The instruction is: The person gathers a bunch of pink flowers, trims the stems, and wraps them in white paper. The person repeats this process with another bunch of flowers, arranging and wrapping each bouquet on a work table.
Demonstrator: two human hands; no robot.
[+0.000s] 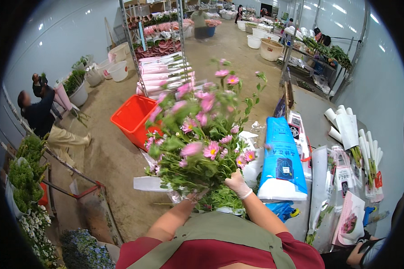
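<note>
A large bunch of pink daisy-like flowers with yellow centres [202,134] stands up before me, partly blurred. My right hand [238,185], in a thin clear glove, grips the bunch at its lower right side. At the lower left my left hand [196,195], also gloved, is around the bunch, its fingers mostly hidden by leaves. More cut greenery [222,200] lies just below the bunch, close to my apron [229,223]. White wrapping sheet [146,184] shows at the left, under the flowers.
A red plastic bin [134,114] stands beyond the bunch. On the right-hand table [303,97] lie a blue-and-white pack of printed sleeves [282,161] and wrapped flowers [348,222]. A metal rail [87,193] and flower buckets are at left. A person [40,114] walks at far left.
</note>
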